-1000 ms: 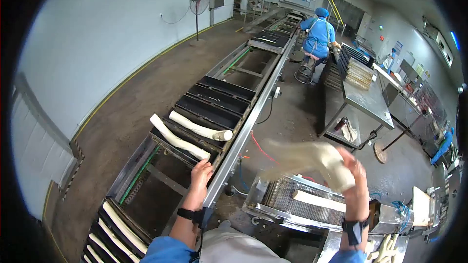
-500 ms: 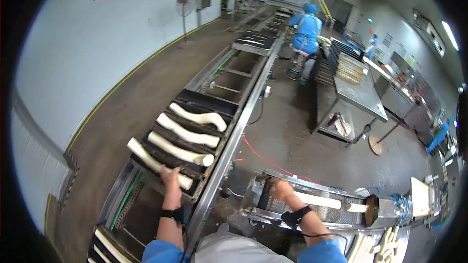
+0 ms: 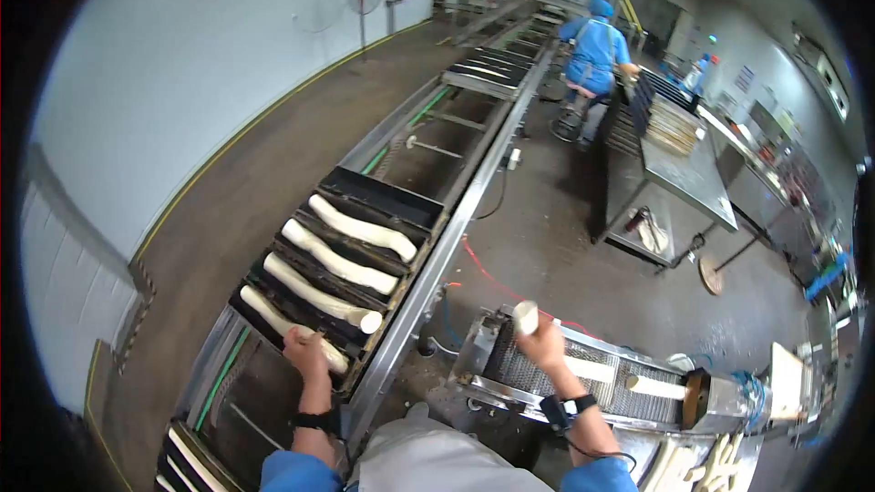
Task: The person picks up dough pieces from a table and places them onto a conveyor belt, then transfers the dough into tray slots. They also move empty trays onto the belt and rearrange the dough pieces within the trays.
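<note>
My left hand is at the nearest pale dough roll in a black tray, its fingers curled over the roll near the lower end. Three more dough rolls lie side by side in the grooves beyond it. Over the left end of a mesh conveyor, my right hand grips a dough piece, whose round end points up past the fingers. Behind that wrist another pale length of dough shows on the mesh, and a further dough roll lies at the outlet.
A metal rail runs along the tray line. More dough rolls lie on a surface at lower right. Another filled tray is at lower left. A person in blue sits farther up the line, beside a steel table.
My right hand has lifted a dough end off the mesh. My left hand's fingers have closed on the nearest roll. Dough at the outlet has advanced left, and the view has shifted.
</note>
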`<act>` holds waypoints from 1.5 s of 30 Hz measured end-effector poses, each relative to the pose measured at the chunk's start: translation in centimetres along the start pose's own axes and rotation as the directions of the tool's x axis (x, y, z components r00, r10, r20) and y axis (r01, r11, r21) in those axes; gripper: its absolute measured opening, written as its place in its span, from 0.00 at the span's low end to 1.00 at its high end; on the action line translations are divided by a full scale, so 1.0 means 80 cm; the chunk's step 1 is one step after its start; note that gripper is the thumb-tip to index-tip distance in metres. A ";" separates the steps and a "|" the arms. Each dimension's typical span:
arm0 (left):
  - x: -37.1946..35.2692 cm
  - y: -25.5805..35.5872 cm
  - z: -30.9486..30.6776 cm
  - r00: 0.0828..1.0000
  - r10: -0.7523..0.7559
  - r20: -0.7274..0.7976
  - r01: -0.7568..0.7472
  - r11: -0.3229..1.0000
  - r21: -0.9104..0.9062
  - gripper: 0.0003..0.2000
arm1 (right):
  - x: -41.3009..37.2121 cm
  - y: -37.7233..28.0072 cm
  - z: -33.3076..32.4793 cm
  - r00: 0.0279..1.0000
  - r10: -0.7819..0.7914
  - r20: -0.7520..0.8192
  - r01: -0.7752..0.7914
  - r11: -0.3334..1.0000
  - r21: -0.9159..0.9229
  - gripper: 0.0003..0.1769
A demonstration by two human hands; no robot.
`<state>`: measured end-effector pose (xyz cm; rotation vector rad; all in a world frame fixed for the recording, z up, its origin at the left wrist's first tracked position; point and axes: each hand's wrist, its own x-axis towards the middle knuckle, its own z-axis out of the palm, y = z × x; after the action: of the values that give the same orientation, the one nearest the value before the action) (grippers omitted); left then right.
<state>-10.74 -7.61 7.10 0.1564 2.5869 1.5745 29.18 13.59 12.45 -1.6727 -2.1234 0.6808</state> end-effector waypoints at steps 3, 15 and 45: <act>-0.067 0.047 -0.013 0.846 0.531 -0.055 -0.509 0.833 0.219 0.31 | 0.031 -0.045 -0.075 0.968 -0.127 -0.219 0.230 0.799 0.555 0.12; -0.060 0.032 0.005 0.925 -0.271 0.267 0.369 0.810 -0.456 0.33 | 0.017 -0.213 -0.180 0.762 -0.644 0.070 0.151 0.282 0.948 0.36; -0.067 0.091 0.143 0.817 0.407 0.408 -0.360 0.913 -0.191 0.23 | -0.258 0.275 -0.075 0.728 0.670 -0.146 0.231 -0.039 0.972 0.19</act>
<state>-3.53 4.98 8.54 0.9657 2.1958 1.5511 55.08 -1.45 5.29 -0.9978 -0.2868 1.1322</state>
